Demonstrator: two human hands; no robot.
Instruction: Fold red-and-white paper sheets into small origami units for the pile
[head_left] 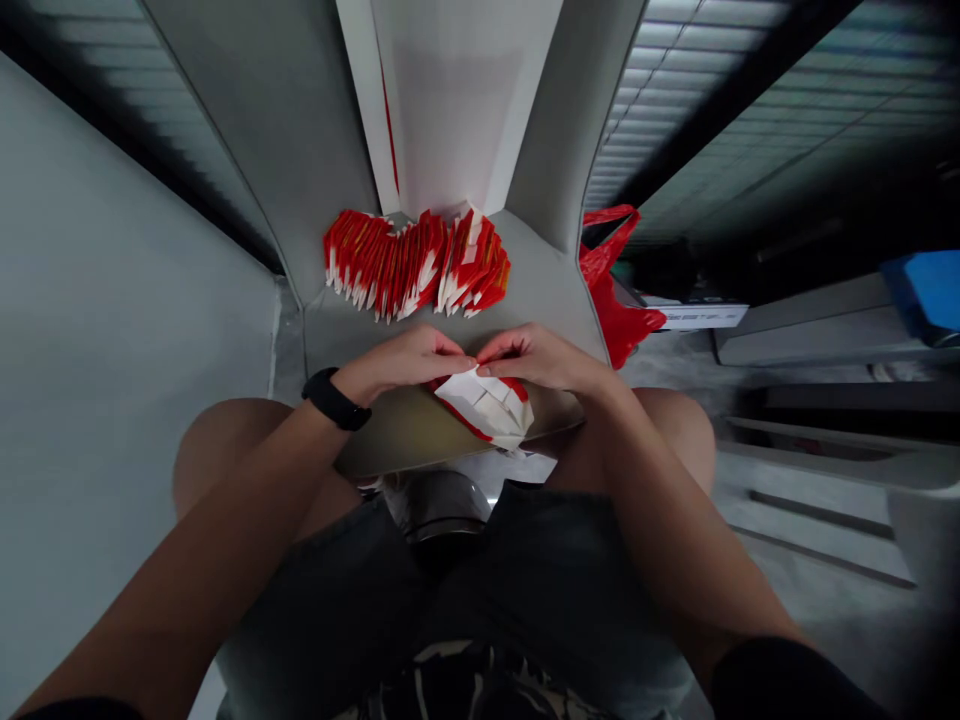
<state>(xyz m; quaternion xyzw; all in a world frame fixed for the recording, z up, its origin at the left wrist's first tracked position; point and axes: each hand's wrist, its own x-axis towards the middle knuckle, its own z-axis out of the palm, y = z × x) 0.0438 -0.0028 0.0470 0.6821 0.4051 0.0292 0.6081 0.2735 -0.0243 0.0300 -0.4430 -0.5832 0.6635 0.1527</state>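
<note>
A folded red and white paper piece [486, 402] lies at the front edge of the grey seat, its white side up. My left hand [420, 357] pinches its top edge from the left. From the right, my right hand [529, 357] grips the same edge, thumb on the white side, close beside the left fingertips. Behind my hands, several folded red and white paper pieces [405, 262] stand packed in a curving row on the seat.
A white panel [465, 110] rises behind the row against the grey seat back [285, 110]. To the right hangs a red plastic bag [616, 310], beside a white box [697, 315]. My knees flank the seat [345, 335]. A blue object [930, 290] is at far right.
</note>
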